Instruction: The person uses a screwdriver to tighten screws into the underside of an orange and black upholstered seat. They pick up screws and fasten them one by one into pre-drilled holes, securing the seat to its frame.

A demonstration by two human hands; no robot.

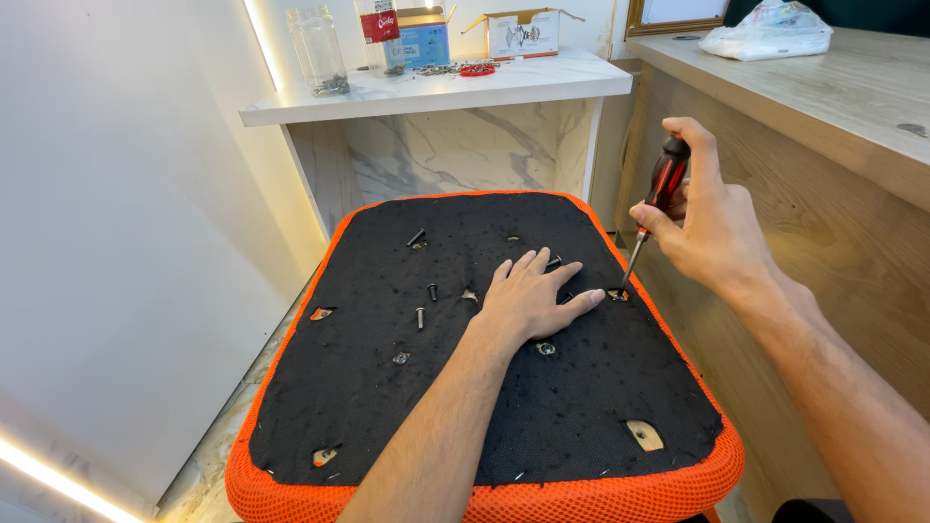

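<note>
left hand (531,296) flat, fingers spread on black seat underside (368,387) — holding nothing. right hand (699,225) wrapped round red-handled screwdriver (659,194), tip at hole (618,293) just beside left fingertips.

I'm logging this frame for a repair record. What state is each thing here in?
Seat cushion: upside down, black underside facing up, orange mesh edge showing.
Left hand: flat, pressed on the underside.
Right hand: closed around the screwdriver.
Screwdriver: near upright, tip at a hole by the seat's right edge.
Loose bolts: lying on the fabric.
Cardboard box: flaps open, on the shelf.
</note>
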